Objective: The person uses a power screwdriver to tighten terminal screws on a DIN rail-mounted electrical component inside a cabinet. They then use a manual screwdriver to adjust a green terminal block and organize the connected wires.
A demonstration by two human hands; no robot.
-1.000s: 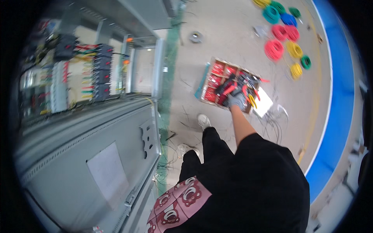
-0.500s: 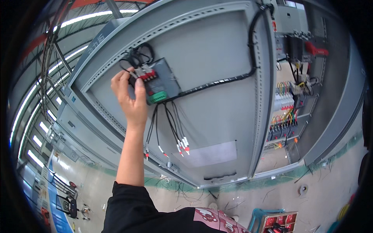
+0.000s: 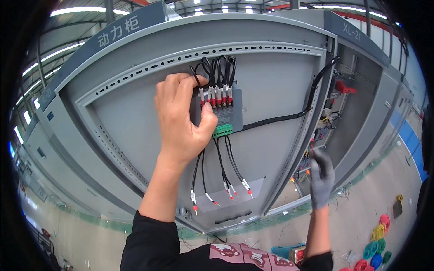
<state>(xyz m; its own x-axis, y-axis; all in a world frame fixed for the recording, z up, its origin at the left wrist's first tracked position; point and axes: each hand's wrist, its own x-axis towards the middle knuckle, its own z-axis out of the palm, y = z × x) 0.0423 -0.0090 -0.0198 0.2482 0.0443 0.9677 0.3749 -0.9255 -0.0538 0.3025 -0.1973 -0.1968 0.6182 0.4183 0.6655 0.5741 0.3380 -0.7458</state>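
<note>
A dark grey terminal module (image 3: 238,108) is on the inner face of the grey cabinet door (image 3: 271,86). Looped black wires (image 3: 219,70) enter its upper terminals through white sleeves and red ends. My bare left hand (image 3: 178,115) closes round the module's left side, thumb on the front by the leftmost red wire ends, fingers at the top behind a wire. Below the green connector (image 3: 222,131), several loose black wires (image 3: 221,165) hang with sleeved tips. My right hand (image 3: 322,176), in a grey glove and blurred, is closed beside the door's right edge; a thin red tip shows at its fingers.
A black wrapped cable (image 3: 275,118) runs from the module to the door's upper right. The open cabinet interior (image 3: 316,135) holds wired components and a red handle (image 3: 346,88). Coloured wire coils (image 3: 379,232) lie on the floor at right, and a box (image 3: 296,254) is near my right forearm.
The view has swung, bringing the door's module to the middle. My gloved right hand has come into view at the right. My left hand remains at the module, its thumb now on the front.
</note>
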